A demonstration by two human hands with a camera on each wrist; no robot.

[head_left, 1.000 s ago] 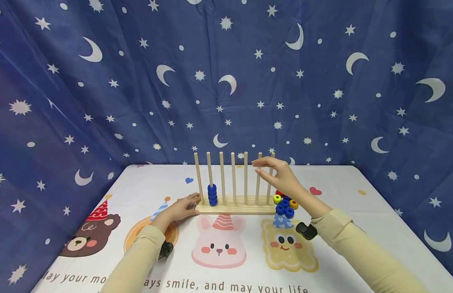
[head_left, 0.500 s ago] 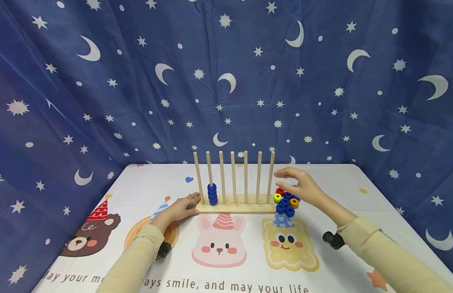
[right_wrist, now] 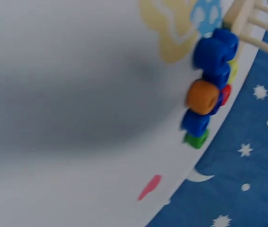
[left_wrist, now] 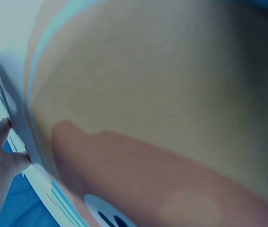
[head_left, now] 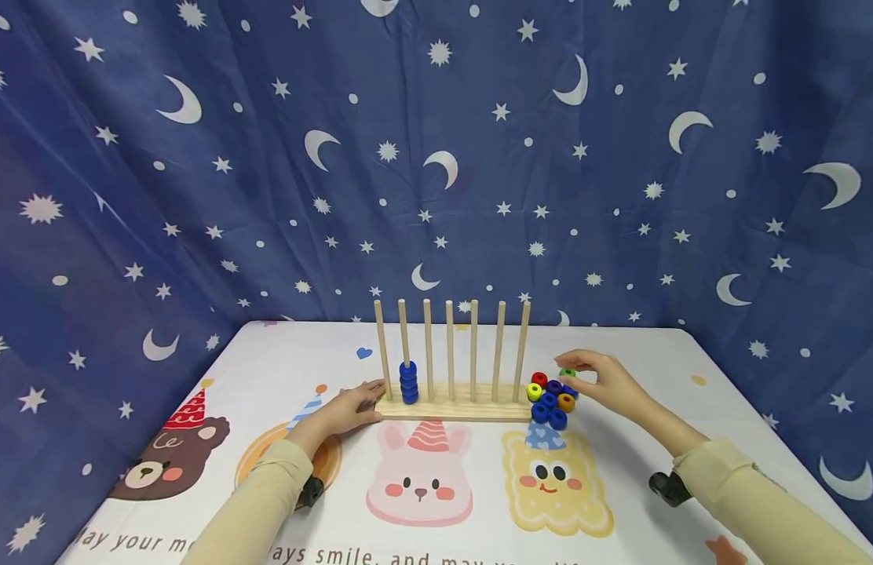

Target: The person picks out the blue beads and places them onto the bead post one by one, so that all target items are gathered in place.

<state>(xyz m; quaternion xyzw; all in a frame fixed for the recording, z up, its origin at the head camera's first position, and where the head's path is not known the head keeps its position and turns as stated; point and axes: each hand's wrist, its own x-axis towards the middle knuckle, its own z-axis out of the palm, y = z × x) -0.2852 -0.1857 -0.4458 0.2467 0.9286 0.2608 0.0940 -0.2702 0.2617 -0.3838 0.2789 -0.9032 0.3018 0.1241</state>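
Observation:
A wooden peg rack [head_left: 465, 410] with several upright pegs stands on the table. Several blue beads [head_left: 408, 383] are stacked on its second peg from the left. My left hand [head_left: 341, 412] holds the rack's left end, thumb at the front corner and fingers at the side. Off the rack's right end lies a cluster of loose beads: blue, a yellow bead [head_left: 534, 391], a red bead [head_left: 539, 379], an orange bead [right_wrist: 202, 97] and a green bead [right_wrist: 197, 139]. Above the cluster's right side, my right hand [head_left: 613, 386] has thumb and fingers apart, overlapping the green bead in the head view.
A white tablecloth [head_left: 309, 345] printed with cartoon animals and lettering covers the table. Behind it hangs a dark blue curtain [head_left: 366, 204] with stars and moons. A small black device [head_left: 668, 488] sits at the right wrist.
My right hand has moved right and down, from beside the rack's right pegs to the loose beads. My left hand stays at the rack's left end.

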